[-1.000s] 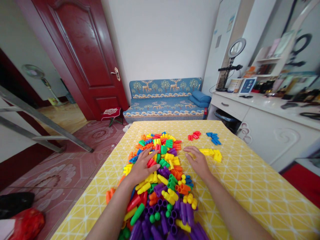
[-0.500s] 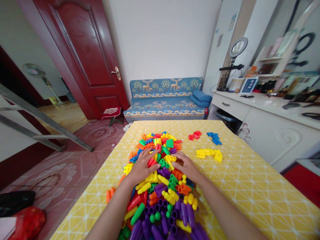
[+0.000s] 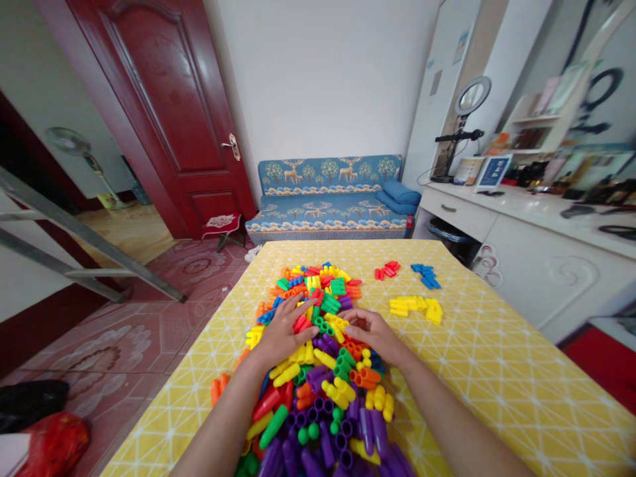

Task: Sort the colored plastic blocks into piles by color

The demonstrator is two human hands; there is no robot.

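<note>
A heaped pile of plastic bullet-shaped building pieces in purple, yellow, green, red, orange and blue lies on the table. My left hand rests on the pile's left side, fingers spread, a red piece between its thumb and index finger. At the pile's right edge is my right hand, its fingers bent and thumb apart, beside joined yellow pieces. Its fingertips are close to them; whether they touch is unclear. Green joined pieces lie just ahead of both hands.
Small groups of red pieces, blue pieces and yellow pieces lie apart on the right of the yellow tablecloth. Beyond the table stands a blue sofa. A white dresser is at the right.
My right hand has shifted slightly right and down, its fingers a little more bent. Green pieces near the middle of the pile have turned and show more fully. My left hand stays put.
</note>
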